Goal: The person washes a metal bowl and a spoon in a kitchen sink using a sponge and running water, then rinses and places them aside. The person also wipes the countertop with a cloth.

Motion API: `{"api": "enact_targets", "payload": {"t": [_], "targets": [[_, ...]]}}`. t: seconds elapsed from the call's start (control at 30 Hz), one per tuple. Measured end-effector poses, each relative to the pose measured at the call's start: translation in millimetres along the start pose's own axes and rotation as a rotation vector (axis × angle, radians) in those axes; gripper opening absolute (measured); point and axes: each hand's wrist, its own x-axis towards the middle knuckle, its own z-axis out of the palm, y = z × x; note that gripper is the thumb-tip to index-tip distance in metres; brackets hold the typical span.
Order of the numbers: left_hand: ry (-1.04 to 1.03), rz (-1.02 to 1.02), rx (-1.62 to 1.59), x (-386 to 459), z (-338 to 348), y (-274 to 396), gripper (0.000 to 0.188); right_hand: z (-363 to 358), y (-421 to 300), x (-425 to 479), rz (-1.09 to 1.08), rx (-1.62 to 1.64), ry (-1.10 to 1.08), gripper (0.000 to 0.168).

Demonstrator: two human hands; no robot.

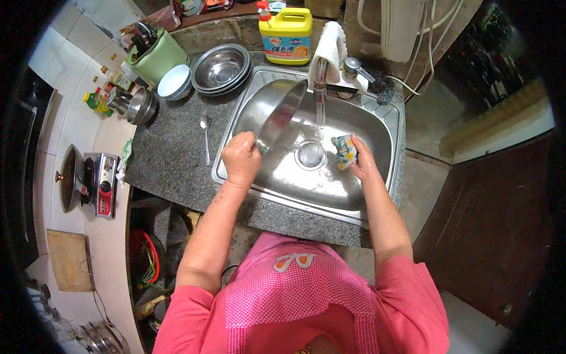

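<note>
My left hand [242, 158] is closed around the near rim of a large stainless steel basin [265, 108], tipped on its side in the left part of the sink [287, 179]. In my right hand [364, 158] is a multicoloured scrubbing sponge or cloth [346, 152], over the right side of the sink. Water [320, 116] runs from the faucet [320, 77] between my hands and falls by the drain [310, 155]. The basin's open side faces right, towards the stream. A white towel [330, 42] drapes over the faucet.
Left of the sink, a granite counter [177, 146] carries a spoon [205, 137], stacked metal bowls [221, 68], light-coloured bowls [174, 82] and a green knife holder [157, 57]. A yellow detergent jug [286, 37] stands behind the sink. Steel wool [384, 90] lies at the back right corner.
</note>
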Motion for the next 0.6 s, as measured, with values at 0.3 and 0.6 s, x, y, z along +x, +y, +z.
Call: {"api": "enact_targets", "payload": {"t": [0.3,0.6], "targets": [[-0.113,-0.811,-0.557,-16,17,-26,0.014,-11,-66,-14,-0.389,-0.875,0.303,0.030],[-0.387,-1.247,-0.969,-20,27,-25,0.031,-31,-97,20,-0.922,-1.478,0.173,0.028]]}}
